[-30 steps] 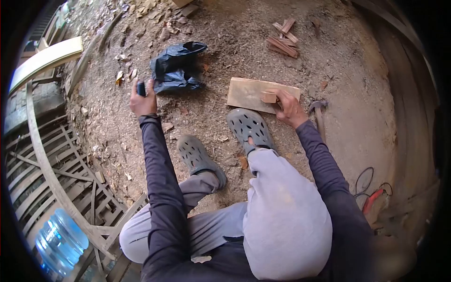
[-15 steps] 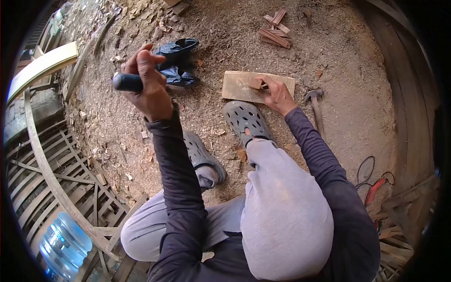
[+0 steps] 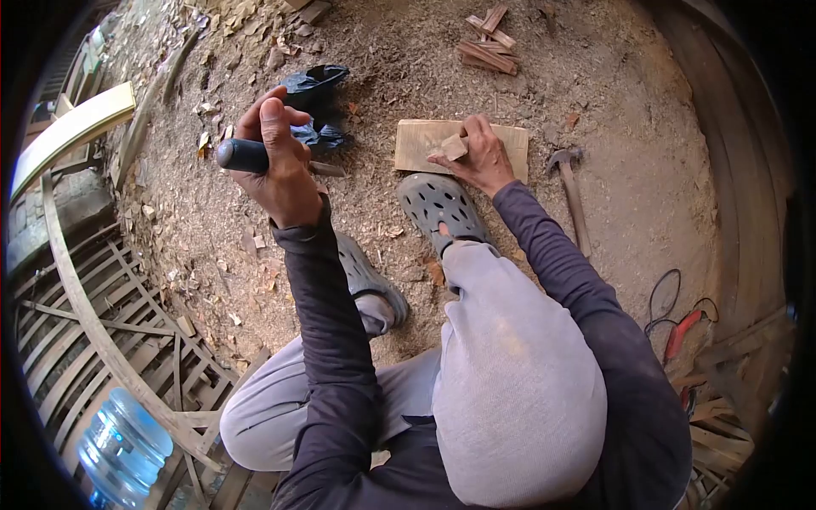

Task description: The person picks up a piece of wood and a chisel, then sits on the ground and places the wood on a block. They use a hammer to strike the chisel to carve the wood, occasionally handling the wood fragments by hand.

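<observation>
My left hand (image 3: pixel 276 161) is closed round the dark handle (image 3: pixel 244 155) of a tool, raised above the ground left of the board. A short stretch of its blade (image 3: pixel 327 170) shows to the right of my wrist. My right hand (image 3: pixel 483 157) pinches a small wooden block (image 3: pixel 455 148) over a flat wooden board (image 3: pixel 414 143). The board lies on the ground just beyond the toe of my grey clog (image 3: pixel 438 204).
A hammer (image 3: pixel 573 200) lies right of the board. Wood sticks (image 3: pixel 489 51) are piled beyond it. A dark plastic bag (image 3: pixel 314 81) is behind my left hand. A red-handled tool (image 3: pixel 680 334), a slatted wooden frame (image 3: pixel 93 319) and a blue water bottle (image 3: pixel 126 442) flank me.
My left hand has shifted slightly right with the tool, whose blade now shows more. My right hand has moved left and turned, bringing the small block into clearer view.
</observation>
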### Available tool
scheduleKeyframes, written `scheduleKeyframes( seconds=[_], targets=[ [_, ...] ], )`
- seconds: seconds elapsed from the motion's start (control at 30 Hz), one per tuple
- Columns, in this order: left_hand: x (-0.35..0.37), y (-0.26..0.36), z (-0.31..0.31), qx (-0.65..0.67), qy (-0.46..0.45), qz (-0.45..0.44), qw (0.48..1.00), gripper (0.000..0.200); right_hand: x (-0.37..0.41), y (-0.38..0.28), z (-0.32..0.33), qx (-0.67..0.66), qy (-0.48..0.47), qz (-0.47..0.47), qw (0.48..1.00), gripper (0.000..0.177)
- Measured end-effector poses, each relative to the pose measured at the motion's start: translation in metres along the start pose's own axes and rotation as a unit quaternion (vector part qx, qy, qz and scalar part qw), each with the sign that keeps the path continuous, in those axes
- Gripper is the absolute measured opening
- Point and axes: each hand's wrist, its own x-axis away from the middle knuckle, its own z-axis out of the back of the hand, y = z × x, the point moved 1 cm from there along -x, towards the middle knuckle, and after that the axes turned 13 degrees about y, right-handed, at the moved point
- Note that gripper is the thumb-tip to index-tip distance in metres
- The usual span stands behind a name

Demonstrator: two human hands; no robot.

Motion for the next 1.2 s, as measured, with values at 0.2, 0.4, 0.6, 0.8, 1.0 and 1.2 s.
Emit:
scheduleKeyframes(
  seconds=[0.2,0.4,0.6,0.8,1.0,1.2],
  targets=[
    [0.003,0.002,-0.001,0.011,-0.019,-0.003,1.000,0.029,-0.002,0.007,0.001,0.049,-0.058,-0.011,0.997,0.071],
    [0.013,0.010,-0.006,0.022,-0.023,0.013,0.999,0.026,-0.005,0.010,-0.003,-0.014,-0.040,-0.003,0.999,0.065],
    [0.025,0.015,-0.014,0.023,-0.068,0.029,0.997,0.029,-0.003,0.027,0.001,-0.003,-0.088,0.027,0.996,0.043],
    [0.047,0.029,-0.047,0.132,-0.124,0.102,0.978,0.046,0.001,0.022,0.004,-0.036,-0.087,0.008,0.995,0.041],
    [0.059,0.020,-0.075,0.183,-0.181,0.136,0.957,0.036,-0.002,0.019,0.007,-0.042,-0.104,-0.008,0.994,0.042],
    [0.063,-0.001,-0.082,0.183,-0.188,0.148,0.954,0.031,0.000,0.026,0.002,-0.040,-0.088,0.012,0.995,0.028]
  ],
)
